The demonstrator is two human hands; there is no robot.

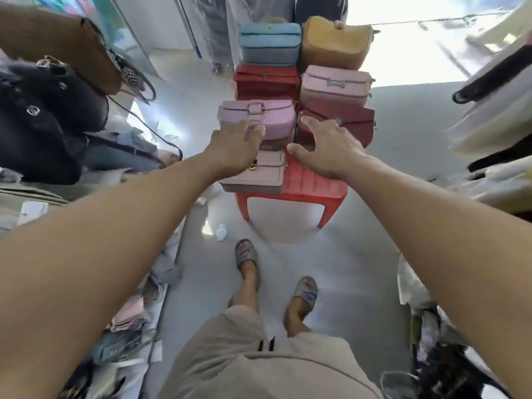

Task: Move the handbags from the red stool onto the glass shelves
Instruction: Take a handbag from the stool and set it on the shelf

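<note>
A red stool (313,182) stands on the floor ahead, loaded with several handbags in two rows. At the front left lies a pale pink bag (260,175); behind it a pink bag with a buckle (276,118), then a red bag (266,82) and a blue bag (269,44). On the right are a dark red bag (357,122), a pink bag (335,86) and a mustard bag (335,43). My left hand (234,148) reaches onto the buckled pink bag, fingers spread. Just in front of the dark red bag, my right hand (326,146) hovers open.
At the left, a glass shelf (135,90) holds a brown bag (54,41) and black bags (43,116). Folded items lie at the lower left and on the right side. My sandalled feet (247,257) stand on the grey floor (359,254) before the stool.
</note>
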